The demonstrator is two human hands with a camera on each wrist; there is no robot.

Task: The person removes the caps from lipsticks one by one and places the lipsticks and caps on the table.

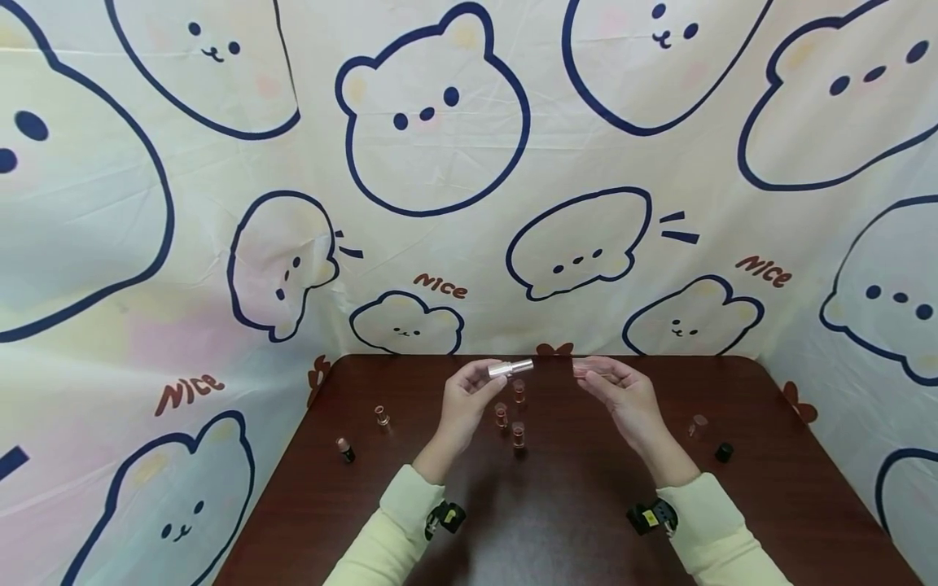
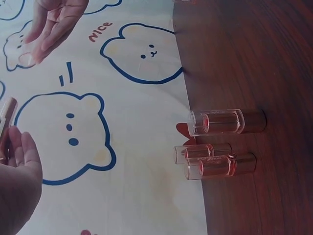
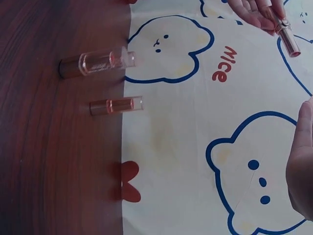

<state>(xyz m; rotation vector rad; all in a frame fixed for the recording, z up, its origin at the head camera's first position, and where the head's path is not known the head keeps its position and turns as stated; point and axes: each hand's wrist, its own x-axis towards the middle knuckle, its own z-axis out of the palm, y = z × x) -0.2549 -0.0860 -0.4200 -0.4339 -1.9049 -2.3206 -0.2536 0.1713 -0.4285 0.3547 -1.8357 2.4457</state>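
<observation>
My left hand (image 1: 463,404) pinches a shiny, pale pink metallic lipstick (image 1: 510,369) above the far part of the table, its bare end pointing right. Across from it, my right hand (image 1: 624,396) holds a clear cap (image 1: 584,368) between thumb and fingers. A gap separates the cap from the lipstick. In the right wrist view the lipstick (image 3: 288,39) tilts downward out of the left fingers. The right hand (image 3: 301,166) shows only at the edge there. Below and between the hands stand three capped lipsticks, one of them the nearest lipstick (image 1: 519,437).
At the table's left stand an uncapped gold-toned lipstick (image 1: 382,417) and a black-based lipstick (image 1: 345,449). To the right lie a clear cap (image 1: 698,425) and a black cap (image 1: 724,452). A printed cloth (image 1: 432,244) hangs behind the dark wooden table (image 1: 586,529).
</observation>
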